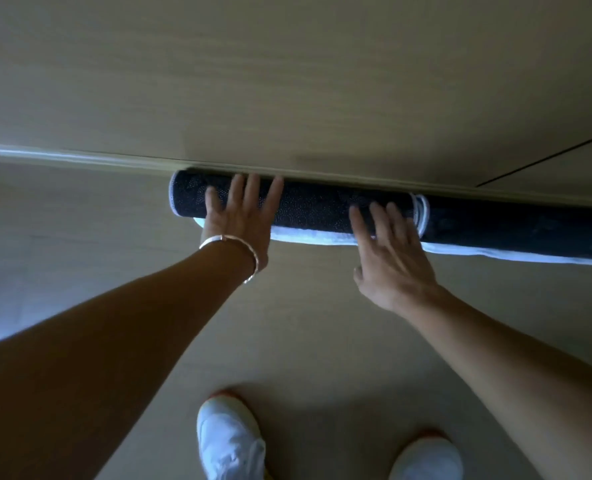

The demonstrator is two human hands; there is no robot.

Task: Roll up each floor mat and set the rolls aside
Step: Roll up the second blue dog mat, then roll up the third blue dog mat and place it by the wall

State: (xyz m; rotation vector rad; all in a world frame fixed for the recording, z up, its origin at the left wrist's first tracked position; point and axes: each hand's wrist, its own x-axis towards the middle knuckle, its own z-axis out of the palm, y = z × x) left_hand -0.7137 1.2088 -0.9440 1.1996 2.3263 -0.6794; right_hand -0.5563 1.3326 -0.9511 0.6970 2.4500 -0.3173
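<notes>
A rolled dark floor mat (318, 207) with a speckled backing and white edging lies on the floor along the foot of the wall. A second dark roll (516, 230) lies end to end with it on the right and runs out of the frame. My left hand (240, 216), with a bracelet at the wrist, rests flat on the left part of the first roll, fingers straight. My right hand (391, 251) lies with straight fingers on the roll's right end, beside the white rim where the two rolls meet.
The beige wall (287, 81) and its skirting board (80, 159) stand directly behind the rolls. A dark seam (547, 161) crosses the wall at the right. My white shoes (230, 441) stand on the pale floor (308, 341) below the hands.
</notes>
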